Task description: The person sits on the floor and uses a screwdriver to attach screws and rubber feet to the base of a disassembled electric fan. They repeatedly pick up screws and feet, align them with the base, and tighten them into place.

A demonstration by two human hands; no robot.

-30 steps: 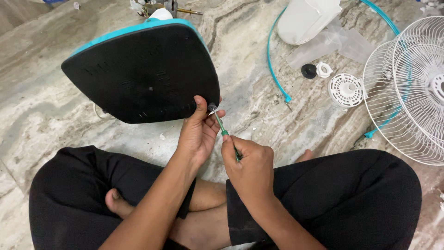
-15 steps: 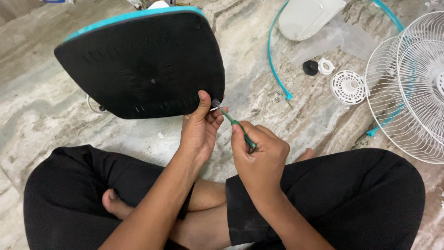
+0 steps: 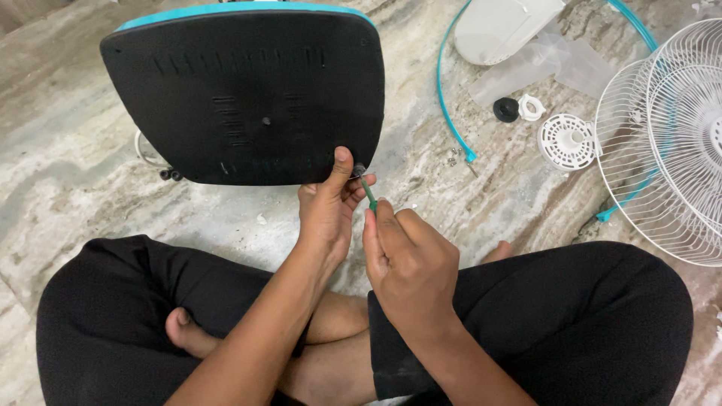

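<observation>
Black fan base [image 3: 241, 98] tilts off the floor, left hand [image 3: 329, 210] pinching its corner; right hand [image 3: 410, 263], fingers wrapped round the screwdriver [image 3: 368, 194], might slip off the screw.

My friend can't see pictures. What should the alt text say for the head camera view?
A person sitting cross-legged on a marble floor steadies a tilted black, teal-edged fan base with the left hand, while the right hand holds a thin green-handled screwdriver to its lower corner. White wire fan grilles and small white plastic parts lie to the right.
</observation>
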